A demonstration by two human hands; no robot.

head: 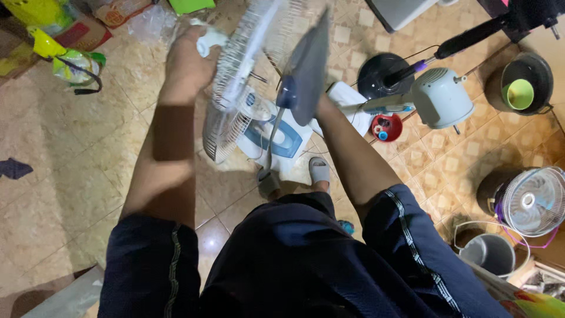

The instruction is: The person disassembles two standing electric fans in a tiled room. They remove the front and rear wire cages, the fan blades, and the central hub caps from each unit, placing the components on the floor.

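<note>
The beige tiled floor is open to the left, with only a small dark scrap of cloth lying on it. To the right the room is crowded: a pale grey fan motor housing stands just beside a black round fan base, a small red bowl of parts lies near them, a black pot with a green cup inside sits near the right edge, and a second round white fan guard rests on a dark bucket at the lower right. A yellow-green plastic bag lies at the upper left.

The left hand is raised above the floor, its fingers closed around a white cloth that presses against the rim of the round white wire fan grille. The grille stands tilted and blurred just right of that hand, between the two arms. The right hand is mostly hidden behind a grey-blue plastic fan blade; it seems to hold the blade from behind, though how tightly it closes cannot be told. The blade sits directly beside the grille, touching or overlapping its right edge. Below them, a white and blue paper sheet lies on the floor by the person's sandalled feet.
</note>
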